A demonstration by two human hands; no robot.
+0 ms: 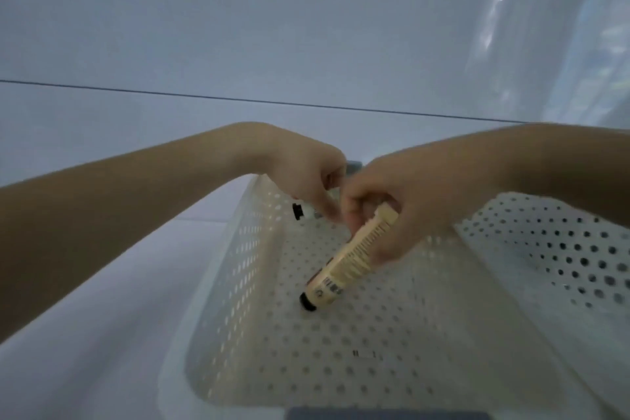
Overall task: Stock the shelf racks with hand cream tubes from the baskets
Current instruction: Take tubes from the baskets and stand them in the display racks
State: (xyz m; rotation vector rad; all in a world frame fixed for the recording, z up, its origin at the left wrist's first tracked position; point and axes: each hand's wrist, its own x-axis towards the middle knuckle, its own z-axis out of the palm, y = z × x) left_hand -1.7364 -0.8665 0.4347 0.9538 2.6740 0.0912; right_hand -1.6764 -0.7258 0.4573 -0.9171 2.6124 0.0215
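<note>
A white perforated basket (238, 283) fills the lower middle of the head view. Inside it, my right hand (402, 211) grips a cream-coloured hand cream tube (351, 257) near its crimped end; the tube slants down to the left with its black cap just above the basket floor. My left hand (306, 177) reaches in at the far end, fingers curled downward. Below it a small black cap (297, 211) of another tube shows; the rest of that tube is hidden by the hand, so I cannot tell whether it is held.
The basket stands on a pale white surface (102, 300) that spreads left and behind. A thin dark seam line (204, 97) crosses the surface farther back. Blurred reflections show at the upper right (579, 27). A grey strip (385, 414) lies at the basket's near edge.
</note>
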